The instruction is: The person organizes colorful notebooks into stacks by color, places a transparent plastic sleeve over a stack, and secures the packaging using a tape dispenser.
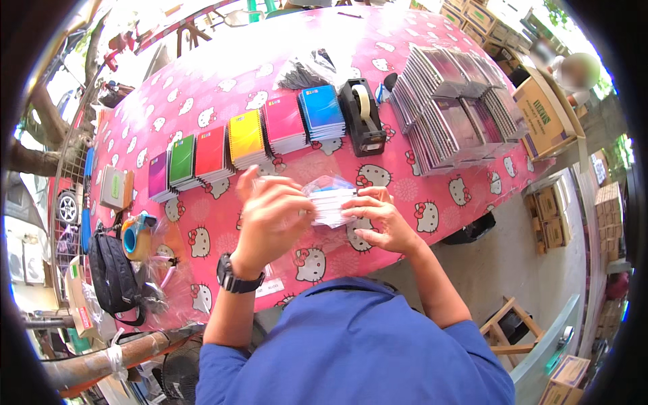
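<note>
A small stack of spiral notebooks [329,204], white page edges toward me and a blue cover partly visible, lies in clear plastic wrap on the table in front of me. At its right end the fingers of my right hand [383,219] hold the stack, thumb apart on the near side. My left hand [273,209] is at the stack's left end. Its fingers are smeared by motion, and I cannot make out whether they pinch the plastic. Beyond both hands stands a black tape dispenser [364,116] with a roll of clear tape.
Piles of purple [158,174], green [182,160], red [210,150], yellow [246,135], pink [284,120] and blue notebooks [322,108] form a row. Tall wrapped stacks [449,111] stand right. A tape roll [135,237] and black backpack [111,270] sit left. Cartons [543,115] and a person are beyond.
</note>
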A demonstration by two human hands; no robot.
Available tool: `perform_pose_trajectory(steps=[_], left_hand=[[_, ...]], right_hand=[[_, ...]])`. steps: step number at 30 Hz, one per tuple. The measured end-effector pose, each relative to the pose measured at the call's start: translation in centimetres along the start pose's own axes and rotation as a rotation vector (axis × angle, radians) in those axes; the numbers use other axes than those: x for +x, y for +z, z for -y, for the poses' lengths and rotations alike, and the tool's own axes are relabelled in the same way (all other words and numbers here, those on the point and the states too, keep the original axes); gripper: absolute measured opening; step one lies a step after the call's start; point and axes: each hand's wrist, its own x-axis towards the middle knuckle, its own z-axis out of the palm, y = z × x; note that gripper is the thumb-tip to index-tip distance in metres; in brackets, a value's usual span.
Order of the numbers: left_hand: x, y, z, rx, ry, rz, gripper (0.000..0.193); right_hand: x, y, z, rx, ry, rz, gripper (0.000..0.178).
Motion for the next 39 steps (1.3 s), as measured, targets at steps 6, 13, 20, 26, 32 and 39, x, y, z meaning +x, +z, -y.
perform_pose_trajectory(steps=[6, 13, 20, 26, 32, 39], left_hand=[[-7.5, 4.3, 3.9, -0.012, -0.146, 0.166, 0.049], [-6.8, 4.9, 4.2, -0.031, -0.124, 0.36, 0.066], [-5.8, 5.5, 5.0, -0.085, -0.056, 0.388, 0.06], [-4.7, 6.2, 4.5, -0.045, 0.008, 0.459, 0.059], [-5.0, 7.1, 4.7, -0.011, 0.003, 0.433, 0.057], [-4.8, 7.2, 4.7, -0.038, 0.019, 0.422, 0.056]], right_hand=[[0.3, 0.7, -0.8, -0.163, -0.089, 0.074, 0.061], [0.9, 1.2, -1.8, -0.206, -0.12, 0.204, 0.065], [0.6, 1.1, -3.0, -0.27, -0.192, 0.165, 0.072], [1.9, 0.9, -1.2, -0.25, -0.073, 0.357, 0.073], [3.5, -0.4, -2.3, 0.065, -0.079, 0.299, 0.053], [10.4, -5.3, -12.4, -0.196, 0.352, -0.746, 0.028]])
